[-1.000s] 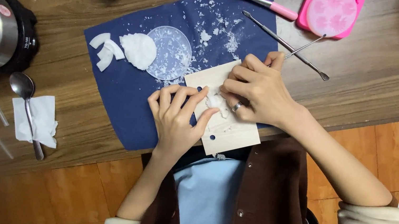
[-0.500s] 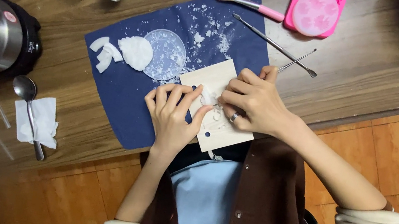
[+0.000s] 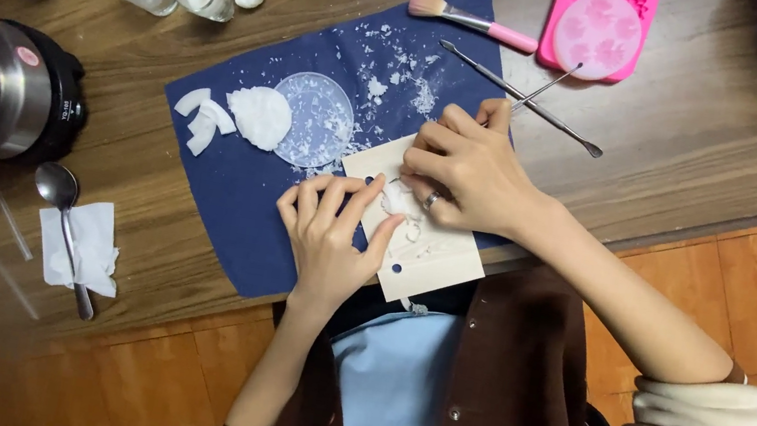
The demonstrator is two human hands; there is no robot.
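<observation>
We steady a cream card (image 3: pixel 423 251) at the table's (image 3: pixel 716 125) near edge: our left hand (image 3: pixel 329 236) lies flat, fingers spread, pinning its left side. Our right hand (image 3: pixel 467 166) curls, fingertips pressed together on a small white waxy piece (image 3: pixel 397 203) at the card's middle, probably so it cannot slide. The card rests partly on a dark blue cloth (image 3: pixel 230 190) dusted with white flakes, which likely catches the crumbs. Beside lie a clear round disc (image 3: pixel 318 117), a pink brush (image 3: pixel 475 21), 1 thin metal tool (image 3: pixel 519 95) and a glossy pink mold (image 3: pixel 598 30).
</observation>
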